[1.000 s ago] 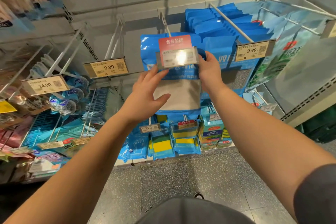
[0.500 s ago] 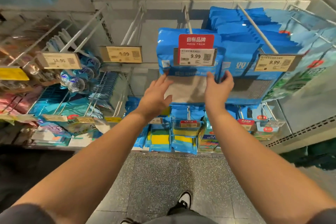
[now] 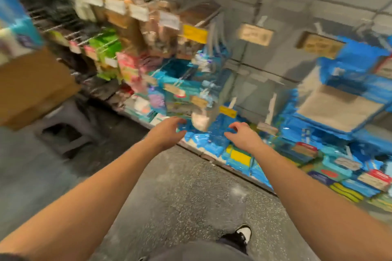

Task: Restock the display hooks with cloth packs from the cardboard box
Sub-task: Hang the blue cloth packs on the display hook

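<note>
Hanging in mid-air: both bare hands, each at the end of an outstretched forearm, in front of the lower rows of the display and touching none of the goods.
Left hand point(image 3: 169, 131): fingers loosely curled and spread, gripping nothing; it is hovering near the blue packets of the bottom row.
Right hand point(image 3: 244, 135): fingers likewise loosely curled and apart, holding nothing; it is sitting just right of the left hand, the two well apart from each other.
Cloth packs point(image 3: 339, 99): blue packs with a pale grey cloth window are hanging at the right of the display, above and to the right of the right hand; neither hand is touching them.
Cardboard box point(image 3: 31, 85): brown, sitting at the far left edge of view on a grey stool point(image 3: 70, 125); it is well apart from both hands. Its contents cannot be told from this angle.
Price tags point(image 3: 255, 34): tan labels are sitting at the ends of the hooks; print is too blurred to read.
Bottom row: blue and yellow packets point(image 3: 239, 157) are standing along the lowest shelf.
Floor point(image 3: 191, 197): speckled grey; one black and white shoe point(image 3: 242, 234) is showing near the lower edge.
Picture quality: heavy motion blur is smearing the whole display.
</note>
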